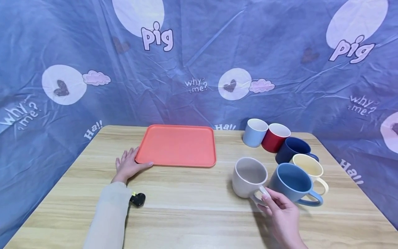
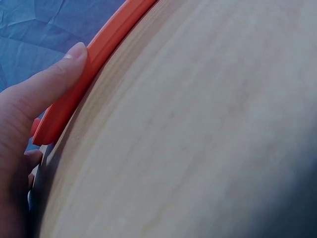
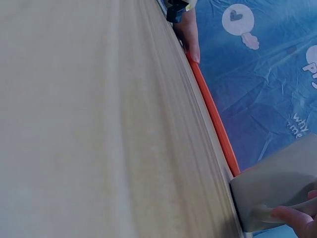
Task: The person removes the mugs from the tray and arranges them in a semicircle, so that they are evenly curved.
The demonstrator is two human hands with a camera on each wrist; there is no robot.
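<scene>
My right hand grips the handle of a pale grey mug, thumb and fingertips on the handle. In the right wrist view the grey mug stands close over the table, with part of that hand cut off by the frame. A blue mug is right beside this hand. My left hand touches the near left corner of an orange-red tray. Its thumb lies straight along the tray's front rim, while the other fingers reach along the left side.
Behind the blue mug, a cream mug, a navy mug, a red mug and a light blue mug curve toward the table's back edge. A small black object shows by the left sleeve. A printed blue cloth hangs behind.
</scene>
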